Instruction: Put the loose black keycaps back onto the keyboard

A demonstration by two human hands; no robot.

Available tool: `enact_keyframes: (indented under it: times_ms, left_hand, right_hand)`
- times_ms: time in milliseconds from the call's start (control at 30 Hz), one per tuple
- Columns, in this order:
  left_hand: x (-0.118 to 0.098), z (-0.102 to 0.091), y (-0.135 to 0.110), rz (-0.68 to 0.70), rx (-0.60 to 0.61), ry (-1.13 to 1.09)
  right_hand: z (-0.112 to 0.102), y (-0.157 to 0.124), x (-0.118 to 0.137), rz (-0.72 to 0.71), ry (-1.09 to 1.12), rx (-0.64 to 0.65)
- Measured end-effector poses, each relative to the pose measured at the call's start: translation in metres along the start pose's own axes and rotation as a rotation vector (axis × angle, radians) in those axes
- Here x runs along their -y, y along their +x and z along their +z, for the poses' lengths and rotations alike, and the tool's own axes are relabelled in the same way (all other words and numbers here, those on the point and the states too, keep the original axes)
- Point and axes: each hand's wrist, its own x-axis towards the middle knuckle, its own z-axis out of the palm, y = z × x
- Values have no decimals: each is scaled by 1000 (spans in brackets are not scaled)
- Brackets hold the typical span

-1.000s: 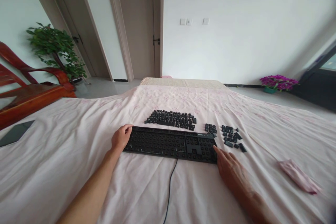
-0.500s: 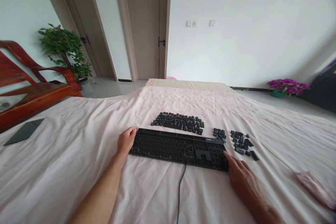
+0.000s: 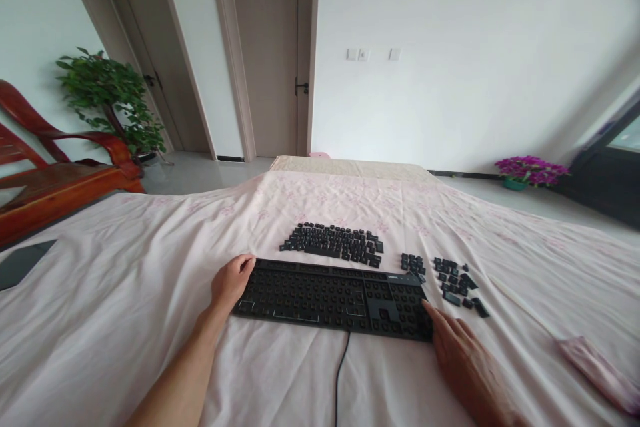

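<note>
Keyboard, black, its key seats exposed, lying lengthwise across a pink patterned cloth between the two hands. Left hand: the grip is closed at the far left corner, thumb and curled fingers pinching the keyboard's edge. Right hand: extended fingers lie against the right end; the underside is hidden, so whether this grip pinches cannot be told. A black cable runs from the near edge toward the viewer. Beyond the far edge, a large block of loose keycaps is arranged in rows; to its right are a small cluster and a looser group. Farther right lies a pink pouch; at far left, a dark flat slab, partly out of view.
</note>
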Motion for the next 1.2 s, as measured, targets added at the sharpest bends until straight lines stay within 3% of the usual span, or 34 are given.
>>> enact_keyframes:
  times_ms: [467,1200]
  left_hand:
    - [-3,5,6,-50,-5,163]
    - [-3,1,2,-69,33,123]
  right_hand:
    - [3,-2,-1,3,-17,9]
    - [-7,0,-4,4,-10,-29]
